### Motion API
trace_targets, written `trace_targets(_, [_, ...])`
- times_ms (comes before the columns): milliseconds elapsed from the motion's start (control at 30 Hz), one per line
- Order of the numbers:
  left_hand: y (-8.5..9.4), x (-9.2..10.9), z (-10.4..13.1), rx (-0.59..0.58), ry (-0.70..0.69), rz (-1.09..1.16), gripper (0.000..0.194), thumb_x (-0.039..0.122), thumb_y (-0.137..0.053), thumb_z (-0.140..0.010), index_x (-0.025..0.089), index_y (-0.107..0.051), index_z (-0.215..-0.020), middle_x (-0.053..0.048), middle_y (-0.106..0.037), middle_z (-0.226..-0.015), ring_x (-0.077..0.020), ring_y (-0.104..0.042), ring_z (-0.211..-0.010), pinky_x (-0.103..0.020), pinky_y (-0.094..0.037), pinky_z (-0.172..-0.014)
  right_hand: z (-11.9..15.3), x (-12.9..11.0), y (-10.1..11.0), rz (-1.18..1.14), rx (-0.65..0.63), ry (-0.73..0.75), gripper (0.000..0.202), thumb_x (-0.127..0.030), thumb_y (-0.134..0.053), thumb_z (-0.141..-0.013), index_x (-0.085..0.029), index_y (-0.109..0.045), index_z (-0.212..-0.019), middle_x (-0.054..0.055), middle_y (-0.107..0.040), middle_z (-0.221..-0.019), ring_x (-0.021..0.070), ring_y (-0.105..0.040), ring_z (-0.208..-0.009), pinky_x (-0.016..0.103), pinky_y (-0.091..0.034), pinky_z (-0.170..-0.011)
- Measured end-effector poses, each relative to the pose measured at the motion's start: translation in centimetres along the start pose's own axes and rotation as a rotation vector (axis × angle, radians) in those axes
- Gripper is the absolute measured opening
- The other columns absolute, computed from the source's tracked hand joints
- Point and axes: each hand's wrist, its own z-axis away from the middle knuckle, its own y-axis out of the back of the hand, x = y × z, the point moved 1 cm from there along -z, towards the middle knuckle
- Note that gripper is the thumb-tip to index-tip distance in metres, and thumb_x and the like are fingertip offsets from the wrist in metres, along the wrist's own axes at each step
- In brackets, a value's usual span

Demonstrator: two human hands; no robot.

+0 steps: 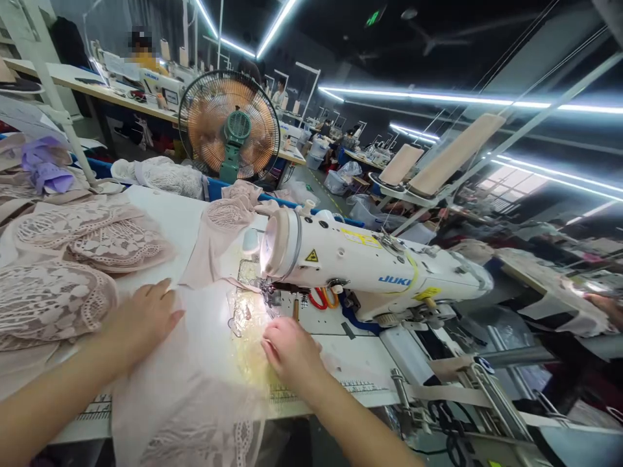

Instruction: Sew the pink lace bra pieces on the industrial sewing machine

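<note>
My left hand (143,324) lies palm down with its fingers stretched, at the edge of a pale pink lace garment piece (195,415) that hangs over the table's front edge. My right hand (292,353) is closed, fingers curled together, just in front of the needle area of a white sewing machine (350,253); whatever it may pinch is hidden. Another beige piece (221,224) stretches from behind the machine head toward the presser foot (270,292). To the left of my left hand are stacked lace pieces (53,298), slightly blurred.
Scissors with red and orange handles (325,298) lie under the machine arm. A large fan (233,126) stands behind the table. White lace (160,175) is heaped at the back edge; thread cones (455,155) stand at right. Other people and machines fill the background.
</note>
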Motion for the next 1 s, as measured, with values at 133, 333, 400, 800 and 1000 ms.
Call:
trace_targets(133, [-1.2,6.5,-4.0,0.01,-0.044,0.204,0.047,0.028,-0.027,-0.097,0.011,-0.054,-0.132,-0.017,-0.051,-0.142,-0.0289,-0.056,-0.121,-0.042,-0.052,-0.096,2.7,3.4,-0.8,-0.075,0.165,-0.165,0.01,-0.014,-0.062,-0.084,-0.016,-0.066,-0.093,0.009,-0.068,-0.101,0.0222,-0.06,-0.094,0.031,-0.047,-0.08])
trace_targets(333, [-2.7,9.4,-9.8,-0.055,-0.257,0.318,0.038,0.021,-0.038,-0.093,0.016,-0.059,-0.124,-0.013,-0.06,-0.133,-0.0274,-0.057,-0.121,-0.04,-0.049,-0.1,1.9,4.7,-2.3,-0.061,0.151,-0.258,0.021,-0.013,-0.063,-0.085,-0.015,-0.067,-0.106,0.01,-0.069,-0.107,0.0226,-0.06,-0.099,0.031,-0.045,-0.086])
trace_targets(400, [-2.6,9.0,-11.4,-0.084,-0.326,0.341,0.032,0.022,-0.041,-0.092,0.019,-0.065,-0.113,-0.01,-0.066,-0.123,-0.0257,-0.06,-0.115,-0.038,-0.051,-0.096,1.3,4.7,-2.4,-0.052,0.143,-0.263,0.014,-0.012,-0.061,-0.088,-0.017,-0.069,-0.098,0.008,-0.07,-0.099,0.0215,-0.061,-0.093,0.029,-0.044,-0.08])
trace_targets(800, [-3.5,9.4,-17.5,-0.094,-0.294,0.484,0.038,0.035,-0.051,-0.087,0.018,-0.065,-0.117,-0.011,-0.069,-0.118,-0.0304,-0.062,-0.111,-0.04,-0.05,-0.094,-0.5,4.9,-2.8,0.024,0.095,-0.23,0.018,-0.012,-0.055,-0.089,-0.019,-0.067,-0.078,0.003,-0.068,-0.078,0.0174,-0.06,-0.078,0.026,-0.035,-0.067])
trace_targets(1000, [-3.5,9.8,-17.7,-0.007,-0.244,0.591,0.04,0.034,-0.052,-0.086,0.02,-0.061,-0.122,-0.011,-0.065,-0.127,-0.0313,-0.057,-0.119,-0.042,-0.047,-0.098,-0.3,5.1,-3.0,0.072,0.084,-0.236,0.016,-0.012,-0.057,-0.088,-0.019,-0.066,-0.077,0.002,-0.067,-0.077,0.0172,-0.06,-0.077,0.026,-0.035,-0.065])
